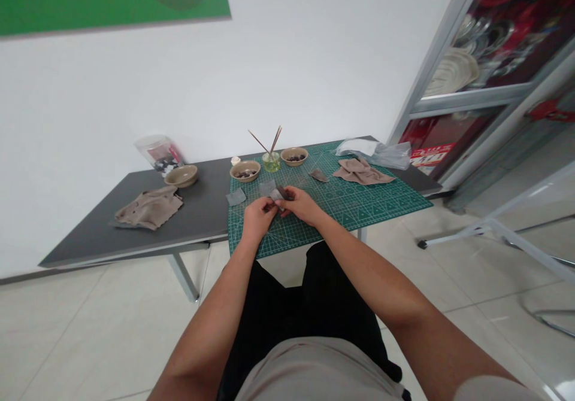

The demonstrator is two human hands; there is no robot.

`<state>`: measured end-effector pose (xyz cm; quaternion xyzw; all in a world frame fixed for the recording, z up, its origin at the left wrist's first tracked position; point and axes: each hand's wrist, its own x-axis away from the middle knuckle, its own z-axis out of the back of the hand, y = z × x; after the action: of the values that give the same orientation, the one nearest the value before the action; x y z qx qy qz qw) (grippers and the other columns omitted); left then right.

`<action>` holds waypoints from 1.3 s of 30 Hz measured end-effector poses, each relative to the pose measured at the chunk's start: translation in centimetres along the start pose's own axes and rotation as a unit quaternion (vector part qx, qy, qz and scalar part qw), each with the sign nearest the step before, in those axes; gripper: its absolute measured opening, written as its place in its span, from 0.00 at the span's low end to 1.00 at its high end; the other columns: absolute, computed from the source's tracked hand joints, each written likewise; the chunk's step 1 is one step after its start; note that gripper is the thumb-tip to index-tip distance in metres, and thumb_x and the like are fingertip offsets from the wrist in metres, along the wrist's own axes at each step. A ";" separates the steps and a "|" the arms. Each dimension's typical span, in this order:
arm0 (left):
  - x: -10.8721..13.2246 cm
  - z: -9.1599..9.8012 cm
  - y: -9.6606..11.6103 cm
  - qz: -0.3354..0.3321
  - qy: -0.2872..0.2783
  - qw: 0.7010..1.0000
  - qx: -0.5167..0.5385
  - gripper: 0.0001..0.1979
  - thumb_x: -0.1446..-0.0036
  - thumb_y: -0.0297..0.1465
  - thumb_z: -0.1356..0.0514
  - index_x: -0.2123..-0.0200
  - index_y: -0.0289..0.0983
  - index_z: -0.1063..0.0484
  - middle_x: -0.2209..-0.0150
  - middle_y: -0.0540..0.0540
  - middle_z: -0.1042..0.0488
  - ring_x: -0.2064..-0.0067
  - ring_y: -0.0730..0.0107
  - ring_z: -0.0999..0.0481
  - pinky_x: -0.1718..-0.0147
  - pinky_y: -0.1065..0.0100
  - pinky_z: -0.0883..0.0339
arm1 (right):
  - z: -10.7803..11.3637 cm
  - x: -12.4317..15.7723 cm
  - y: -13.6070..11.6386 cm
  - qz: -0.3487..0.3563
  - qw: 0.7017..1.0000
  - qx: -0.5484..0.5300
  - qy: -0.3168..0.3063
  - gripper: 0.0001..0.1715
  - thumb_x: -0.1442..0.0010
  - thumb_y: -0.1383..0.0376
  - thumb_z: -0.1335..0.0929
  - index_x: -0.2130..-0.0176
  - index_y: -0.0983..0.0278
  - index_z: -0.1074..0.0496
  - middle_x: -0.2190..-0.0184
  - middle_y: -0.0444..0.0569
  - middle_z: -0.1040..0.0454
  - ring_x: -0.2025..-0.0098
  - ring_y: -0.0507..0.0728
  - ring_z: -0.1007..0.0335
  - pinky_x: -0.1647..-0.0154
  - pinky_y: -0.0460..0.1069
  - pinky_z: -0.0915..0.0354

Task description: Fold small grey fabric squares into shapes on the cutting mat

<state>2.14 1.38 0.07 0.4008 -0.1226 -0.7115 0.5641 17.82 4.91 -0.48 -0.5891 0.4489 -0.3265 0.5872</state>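
Close together over the green cutting mat (359, 200), my left hand (259, 214) and my right hand (302, 204) are closed with fingertips meeting. Between them is a small folded grey sheet (282, 193), which looks like sandpaper. Whether a smaller item sits inside it is hidden by my fingers. Just beyond my fingers lies a flat grey square (268, 187), and a second grey square (236, 197) is left of my left hand. To the right rests a brownish-grey scrap (318, 175).
Two tan bowls (245, 172) hold small dark pieces, with a yellow-green jar of thin sticks (271, 161) between them. Brown cloths (362, 172) lie right and left. A clear plastic bag (389, 153), another bowl (181, 176) and a clear tub (159, 152) stand near the wall.
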 end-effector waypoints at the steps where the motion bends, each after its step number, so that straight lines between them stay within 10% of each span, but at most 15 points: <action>1: 0.0 0.0 0.0 0.002 0.006 1.000 -0.008 0.05 0.47 0.31 0.40 0.74 0.38 0.28 0.74 0.50 0.25 0.70 0.70 0.28 0.67 0.69 0.37 | 0.0 -0.1 0.0 -0.008 1.000 0.005 -0.006 0.21 0.54 0.55 0.24 0.65 0.65 0.29 0.69 0.46 0.26 0.70 0.52 0.30 0.74 0.47 0.28; 26: -0.2 0.4 -0.6 -0.074 0.072 0.987 0.120 0.04 0.50 0.34 0.34 0.72 0.40 0.23 0.70 0.49 0.26 0.66 0.69 0.27 0.65 0.68 0.33 | 0.6 0.1 -0.9 -0.041 0.996 -0.068 -0.043 0.24 0.59 0.51 0.22 0.68 0.67 0.22 0.72 0.46 0.24 0.70 0.51 0.32 0.67 0.47 0.37; 39: 0.1 0.5 -0.3 -0.047 0.017 0.988 0.147 0.04 0.49 0.34 0.36 0.71 0.40 0.24 0.69 0.48 0.22 0.65 0.66 0.24 0.62 0.65 0.31 | 0.6 0.1 -0.7 -0.022 0.999 -0.043 -0.009 0.25 0.63 0.51 0.21 0.73 0.67 0.24 0.77 0.45 0.27 0.75 0.50 0.37 0.72 0.47 0.41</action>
<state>1.59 1.25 0.18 0.4963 -0.1971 -0.7047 0.4672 18.54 4.95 0.18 -0.6265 0.4440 -0.3146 0.5580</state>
